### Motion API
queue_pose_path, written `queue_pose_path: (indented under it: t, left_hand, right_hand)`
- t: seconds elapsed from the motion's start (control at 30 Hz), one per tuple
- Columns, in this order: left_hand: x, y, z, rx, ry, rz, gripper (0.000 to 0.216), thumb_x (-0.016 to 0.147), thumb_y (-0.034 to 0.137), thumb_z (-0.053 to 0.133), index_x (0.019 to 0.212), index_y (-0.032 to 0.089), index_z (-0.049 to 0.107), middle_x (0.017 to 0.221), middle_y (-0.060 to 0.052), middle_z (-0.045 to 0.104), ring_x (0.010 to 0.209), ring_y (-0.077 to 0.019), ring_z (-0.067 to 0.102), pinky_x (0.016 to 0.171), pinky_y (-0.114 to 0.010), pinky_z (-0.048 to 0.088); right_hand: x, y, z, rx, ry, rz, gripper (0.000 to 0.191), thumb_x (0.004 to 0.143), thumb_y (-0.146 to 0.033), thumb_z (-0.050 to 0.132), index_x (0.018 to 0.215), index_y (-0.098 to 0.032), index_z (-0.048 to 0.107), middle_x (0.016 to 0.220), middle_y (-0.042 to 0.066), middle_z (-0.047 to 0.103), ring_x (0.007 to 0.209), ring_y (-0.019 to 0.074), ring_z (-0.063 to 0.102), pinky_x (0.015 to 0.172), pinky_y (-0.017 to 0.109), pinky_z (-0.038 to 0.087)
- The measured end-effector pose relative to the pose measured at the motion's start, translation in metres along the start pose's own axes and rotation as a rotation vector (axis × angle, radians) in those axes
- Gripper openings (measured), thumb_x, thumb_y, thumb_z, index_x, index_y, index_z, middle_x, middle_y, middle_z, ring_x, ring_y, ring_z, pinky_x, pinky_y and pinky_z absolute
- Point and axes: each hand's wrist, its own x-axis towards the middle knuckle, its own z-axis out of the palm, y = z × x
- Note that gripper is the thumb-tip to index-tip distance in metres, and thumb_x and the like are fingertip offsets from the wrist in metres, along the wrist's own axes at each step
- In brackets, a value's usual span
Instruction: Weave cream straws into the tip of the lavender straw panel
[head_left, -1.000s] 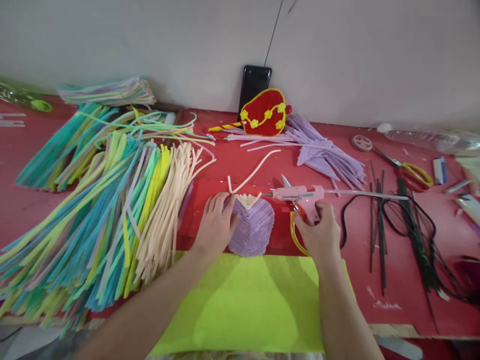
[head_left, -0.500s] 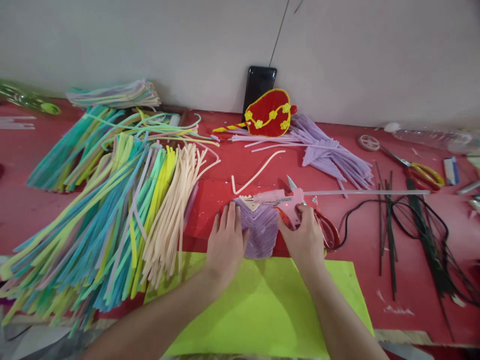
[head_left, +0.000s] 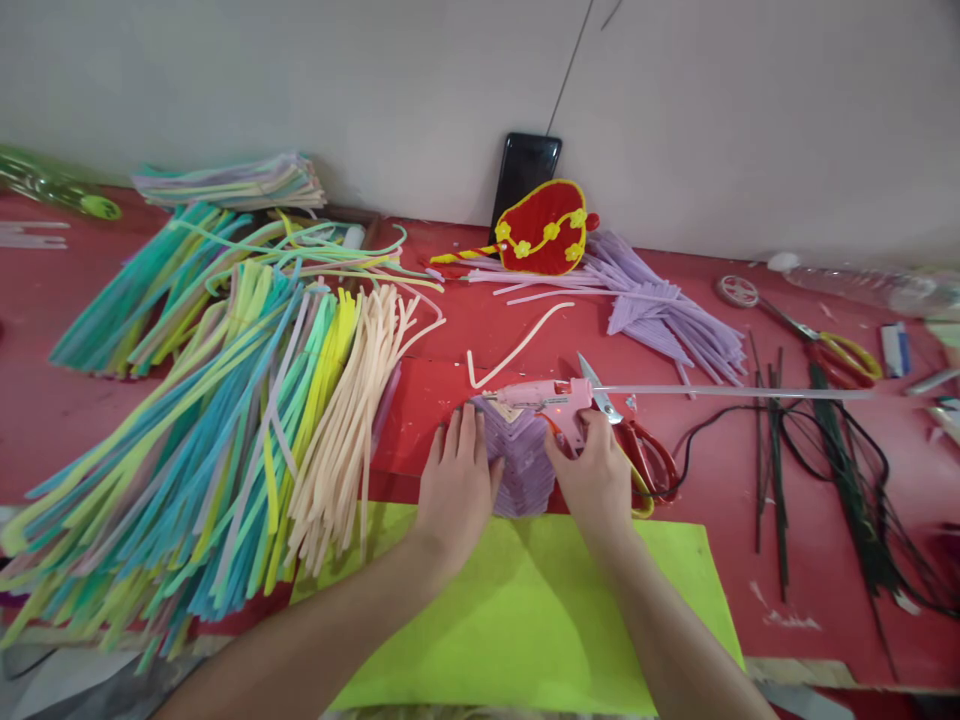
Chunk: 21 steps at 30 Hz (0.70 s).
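Observation:
My right hand (head_left: 596,478) is wrapped round the handle of a pink hot glue gun (head_left: 566,398), with a long clear glue stick (head_left: 720,392) poking out of its back. The nozzle points left, over the top edge of a purple piece made of pipe cleaners laid in V-shaped rows (head_left: 521,462). At the top of that piece sits a small cream section. My left hand (head_left: 456,490) lies flat along the piece's left side, fingers stretched out. Scissors with red and yellow handles (head_left: 651,460) lie just behind the gun. A bent cream pipe cleaner (head_left: 517,350) rests above the piece.
Bundles of coloured pipe cleaners (head_left: 247,440) cover the left of the red table. A lime sheet (head_left: 517,620) lies in front. Behind are a red-and-yellow fan (head_left: 544,230), a black phone (head_left: 525,170) and purple pipe cleaners (head_left: 675,310). Dark green stems (head_left: 855,490) and a black cord lie right.
The glue gun has shifted slightly left with my right hand, its nozzle now nearer the left fingers. My left hand stays on the purple piece.

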Motion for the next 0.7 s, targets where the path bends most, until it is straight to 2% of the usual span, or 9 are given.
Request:
queue_pose_path:
  t: [0.7]
  left_hand:
    - [-0.0003, -0.0003, 0.0002, -0.002, 0.005, 0.004, 0.050, 0.094, 0.030, 0.035, 0.133, 0.000, 0.045, 0.138, -0.022, 0.047, 0.126, -0.0314, 0.048, 0.100, -0.044, 0.044]
  right_hand:
    - [0.0011, 0.0007, -0.0017, 0.037, -0.018, 0.011, 0.024, 0.086, -0.040, 0.047, 0.098, -0.019, 0.050, 0.094, 0.011, 0.066, 0.073, 0.0219, 0.064, 0.053, 0.030, 0.045]
